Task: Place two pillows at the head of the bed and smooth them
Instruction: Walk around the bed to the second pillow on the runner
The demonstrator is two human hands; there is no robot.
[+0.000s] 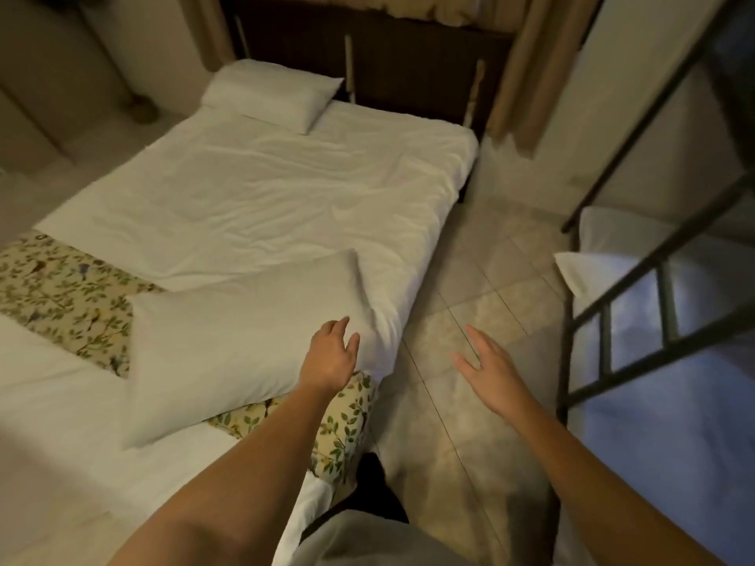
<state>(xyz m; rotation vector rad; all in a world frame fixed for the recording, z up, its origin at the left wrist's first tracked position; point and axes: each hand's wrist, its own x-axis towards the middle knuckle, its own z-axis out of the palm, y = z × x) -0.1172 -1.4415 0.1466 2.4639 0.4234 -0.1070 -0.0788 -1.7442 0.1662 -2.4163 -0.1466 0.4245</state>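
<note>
My left hand (331,353) touches the second pillow (241,341) at the bed's (265,189) right edge, fingers loose; my right hand (486,369) is spread, empty. I'd grip both ends and carry it beside the first pillow (269,96) at the head's left corner.

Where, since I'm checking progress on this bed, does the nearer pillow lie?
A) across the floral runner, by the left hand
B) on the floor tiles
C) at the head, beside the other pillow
A: the nearer pillow lies across the floral runner, with the left hand at its edge; only the other pillow is at the head.
</note>
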